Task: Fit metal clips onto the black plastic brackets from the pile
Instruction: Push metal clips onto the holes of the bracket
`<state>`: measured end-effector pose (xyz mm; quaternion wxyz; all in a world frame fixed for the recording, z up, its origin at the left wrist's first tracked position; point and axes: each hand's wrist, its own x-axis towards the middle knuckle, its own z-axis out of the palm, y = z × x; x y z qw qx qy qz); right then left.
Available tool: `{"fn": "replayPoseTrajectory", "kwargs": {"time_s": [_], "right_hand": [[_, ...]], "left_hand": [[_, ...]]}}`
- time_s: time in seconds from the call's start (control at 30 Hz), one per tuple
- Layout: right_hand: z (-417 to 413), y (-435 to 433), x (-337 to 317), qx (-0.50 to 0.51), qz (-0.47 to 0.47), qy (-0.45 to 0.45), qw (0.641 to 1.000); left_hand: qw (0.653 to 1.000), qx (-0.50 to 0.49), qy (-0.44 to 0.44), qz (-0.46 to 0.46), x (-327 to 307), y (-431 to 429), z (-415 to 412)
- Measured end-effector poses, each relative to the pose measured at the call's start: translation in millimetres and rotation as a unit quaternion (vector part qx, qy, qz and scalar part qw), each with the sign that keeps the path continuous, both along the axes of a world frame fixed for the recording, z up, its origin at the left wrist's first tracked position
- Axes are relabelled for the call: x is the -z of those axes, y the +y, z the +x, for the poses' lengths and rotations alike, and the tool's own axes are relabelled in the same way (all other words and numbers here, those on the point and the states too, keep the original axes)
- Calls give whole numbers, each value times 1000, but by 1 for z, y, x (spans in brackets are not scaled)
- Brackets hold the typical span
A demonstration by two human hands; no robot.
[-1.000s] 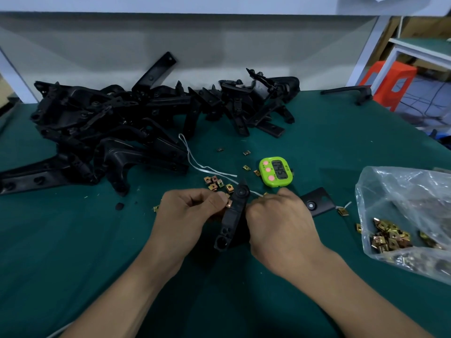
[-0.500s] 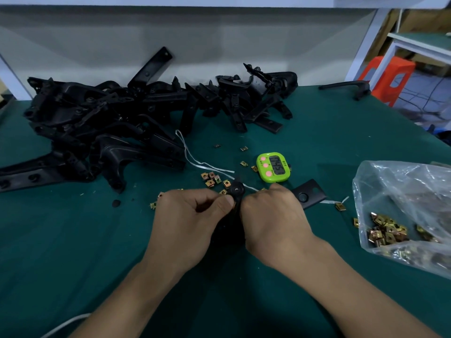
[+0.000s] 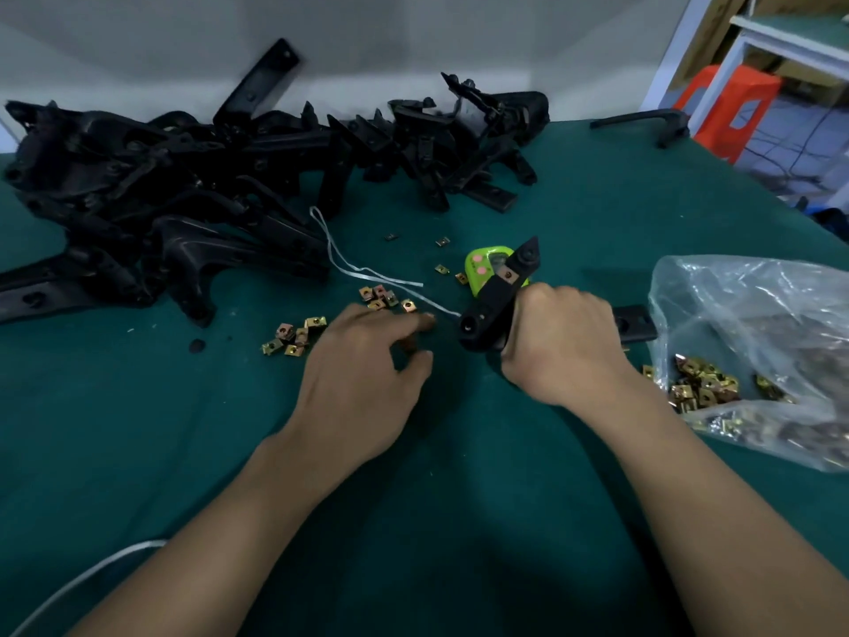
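Hands that were pressed together over one bracket half a second ago have parted. Right hand now grasps the black plastic bracket alone. Its fingers wrap round the bracket's near end and hold it tilted, with the pointed tip aimed far and right over a lime-green timer. A small coppery metal clip appears seated near that tip. Left hand has let go and hangs low over the green mat. Its fingers are loosely spread and, as far as shows, empty. Loose clips lie scattered just far and left of it.

Likely the next clip is being fetched. It would be best to pinch one by its folded edges, turn its open mouth toward the bracket's flat tab, and slide it straight on until the holes line up.

Clips are small, square pieces of brassy folded sheet metal. More of them fill a crinkled clear plastic bag at right. Brackets in the far-left pile are matte, ribbed and angular.
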<state>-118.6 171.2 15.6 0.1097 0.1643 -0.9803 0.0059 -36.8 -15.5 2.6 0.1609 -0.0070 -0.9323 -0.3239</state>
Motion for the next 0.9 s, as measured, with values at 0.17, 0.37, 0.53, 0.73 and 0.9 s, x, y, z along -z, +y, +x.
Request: {"fn": "replayPoseTrajectory", "kwargs": {"time_s": [0.17, 0.37, 0.53, 0.73, 0.9], "right_hand": [[-6, 15, -6, -30, -39, -128, 991], [-6, 23, -9, -67, -32, -180, 981], [-7, 23, -7, -73, -33, -171, 982], [-6, 22, -4, -66, -29, -159, 985], [-4, 22, -4, -52, -28, -161, 985]], "left_hand": [[994, 20, 6, -110, -5, 9, -25], [989, 20, -39, -142, -5, 32, -50], [992, -24, -34, -117, -4, 39, -53], [991, -39, 33, -126, -1, 36, -44], [998, -53, 36, -24, 1, 32, -42]]}}
